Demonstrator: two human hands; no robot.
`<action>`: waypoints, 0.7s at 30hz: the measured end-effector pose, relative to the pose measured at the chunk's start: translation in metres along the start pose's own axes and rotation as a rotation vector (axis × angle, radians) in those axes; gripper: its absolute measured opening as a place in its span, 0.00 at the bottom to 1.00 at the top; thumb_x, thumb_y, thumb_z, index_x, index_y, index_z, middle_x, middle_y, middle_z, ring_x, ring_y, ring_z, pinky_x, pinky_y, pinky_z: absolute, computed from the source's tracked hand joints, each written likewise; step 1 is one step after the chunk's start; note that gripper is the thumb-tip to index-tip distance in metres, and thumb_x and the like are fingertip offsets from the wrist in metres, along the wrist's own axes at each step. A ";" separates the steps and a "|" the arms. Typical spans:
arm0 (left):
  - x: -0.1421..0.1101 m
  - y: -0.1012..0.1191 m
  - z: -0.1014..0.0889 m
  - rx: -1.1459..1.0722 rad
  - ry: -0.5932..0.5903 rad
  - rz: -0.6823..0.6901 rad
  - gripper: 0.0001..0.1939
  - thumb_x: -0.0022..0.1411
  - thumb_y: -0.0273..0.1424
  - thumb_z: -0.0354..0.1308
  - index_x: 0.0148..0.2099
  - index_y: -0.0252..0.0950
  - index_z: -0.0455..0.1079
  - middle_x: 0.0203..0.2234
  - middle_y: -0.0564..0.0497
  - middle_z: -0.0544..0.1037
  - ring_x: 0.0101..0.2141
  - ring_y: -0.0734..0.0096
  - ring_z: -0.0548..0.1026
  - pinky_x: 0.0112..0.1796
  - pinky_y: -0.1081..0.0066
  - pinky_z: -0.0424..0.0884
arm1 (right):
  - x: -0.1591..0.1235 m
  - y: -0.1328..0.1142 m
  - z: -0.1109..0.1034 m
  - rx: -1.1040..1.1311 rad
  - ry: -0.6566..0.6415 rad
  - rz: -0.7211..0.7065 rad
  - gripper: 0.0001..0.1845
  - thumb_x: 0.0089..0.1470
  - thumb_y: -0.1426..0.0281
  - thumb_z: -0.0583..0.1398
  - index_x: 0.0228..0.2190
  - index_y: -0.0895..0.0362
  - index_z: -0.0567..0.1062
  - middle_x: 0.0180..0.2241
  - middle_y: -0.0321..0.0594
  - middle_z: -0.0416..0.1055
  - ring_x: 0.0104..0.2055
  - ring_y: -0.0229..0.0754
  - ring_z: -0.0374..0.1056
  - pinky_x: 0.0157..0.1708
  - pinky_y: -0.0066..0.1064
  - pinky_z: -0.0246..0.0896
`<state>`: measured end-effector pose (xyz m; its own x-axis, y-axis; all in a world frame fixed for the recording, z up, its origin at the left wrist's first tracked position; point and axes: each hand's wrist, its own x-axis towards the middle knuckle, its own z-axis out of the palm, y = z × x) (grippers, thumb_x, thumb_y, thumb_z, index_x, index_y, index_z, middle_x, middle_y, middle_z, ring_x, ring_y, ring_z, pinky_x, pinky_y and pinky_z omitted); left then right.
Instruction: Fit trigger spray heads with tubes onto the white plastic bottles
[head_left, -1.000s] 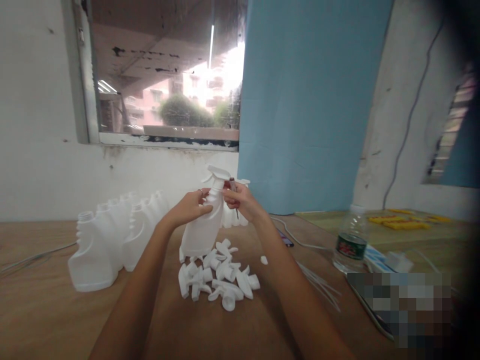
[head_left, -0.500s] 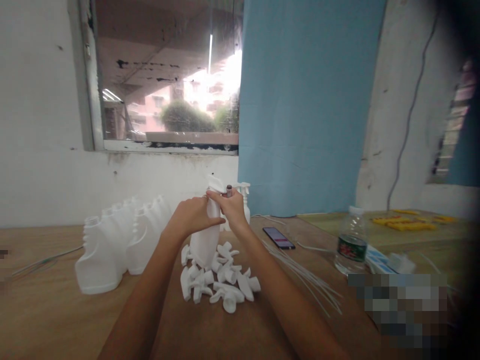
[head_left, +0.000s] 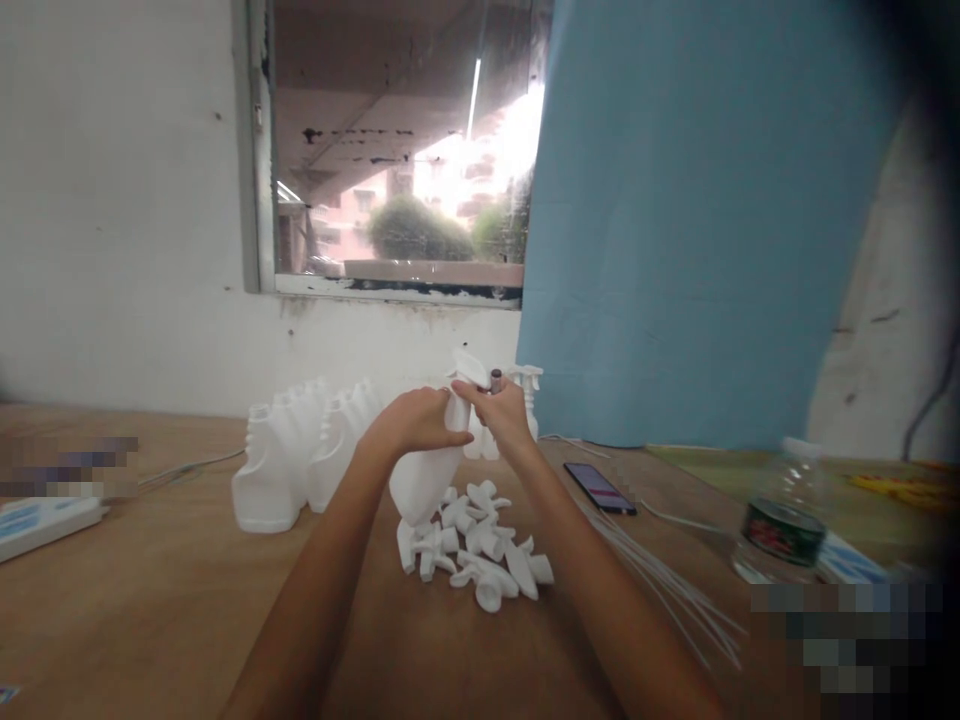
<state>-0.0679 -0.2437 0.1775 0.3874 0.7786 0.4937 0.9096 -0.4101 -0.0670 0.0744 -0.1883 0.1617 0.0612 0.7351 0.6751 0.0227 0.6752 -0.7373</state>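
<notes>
A white spray bottle (head_left: 427, 482) is held up in front of me, tilted, with its base towards me and to the left. Its white trigger head (head_left: 469, 368) sits at the top. My left hand (head_left: 420, 422) is closed round the bottle's upper part, thumb stretched across it. My right hand (head_left: 504, 410) grips near the neck, just under the head; a short dark-tipped cylinder (head_left: 496, 379) sticks up from this hand, its kind unclear. Below the bottle lies a pile of loose white trigger heads (head_left: 487, 578).
Several white bottles without heads (head_left: 264, 490) stand at left. Bottles with trigger heads (head_left: 529, 400) stand behind my right hand. At right are a phone (head_left: 600, 488), thin white tubes (head_left: 671, 590) and a water bottle (head_left: 784, 530). A white-blue box (head_left: 49, 525) lies far left.
My view has turned left, so the scene sits farther right. The spray bottle has tilted more, its base lifting towards me. Both hands keep their hold.
</notes>
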 end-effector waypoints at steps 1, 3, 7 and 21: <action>0.000 -0.001 0.001 0.002 0.002 0.005 0.31 0.54 0.54 0.54 0.45 0.30 0.70 0.37 0.39 0.78 0.37 0.54 0.77 0.34 0.66 0.68 | 0.000 0.001 0.000 0.004 -0.002 0.000 0.21 0.34 0.58 0.69 0.23 0.59 0.68 0.14 0.29 0.59 0.18 0.32 0.54 0.17 0.25 0.48; 0.000 -0.002 0.002 0.007 0.005 0.016 0.32 0.54 0.54 0.53 0.46 0.30 0.70 0.37 0.39 0.78 0.36 0.55 0.77 0.33 0.67 0.68 | 0.000 0.002 0.000 0.013 -0.014 0.002 0.21 0.35 0.58 0.69 0.23 0.59 0.68 0.14 0.29 0.59 0.17 0.32 0.54 0.17 0.25 0.48; -0.002 -0.002 0.002 0.011 0.013 0.033 0.32 0.55 0.55 0.52 0.45 0.31 0.70 0.35 0.40 0.79 0.35 0.56 0.77 0.32 0.67 0.67 | 0.001 0.003 0.000 0.008 -0.038 0.003 0.21 0.35 0.58 0.69 0.21 0.58 0.67 0.13 0.28 0.59 0.17 0.31 0.53 0.16 0.25 0.47; -0.002 -0.003 -0.002 -0.036 -0.030 0.024 0.27 0.54 0.52 0.54 0.41 0.32 0.71 0.33 0.41 0.78 0.33 0.58 0.77 0.31 0.68 0.66 | -0.001 0.003 -0.001 0.096 -0.093 0.021 0.22 0.35 0.59 0.70 0.20 0.57 0.64 0.13 0.26 0.56 0.15 0.29 0.49 0.14 0.24 0.43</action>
<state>-0.0716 -0.2451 0.1781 0.4142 0.7818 0.4660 0.8941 -0.4454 -0.0475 0.0751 -0.1876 0.1589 -0.0319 0.7484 0.6625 -0.0735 0.6593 -0.7483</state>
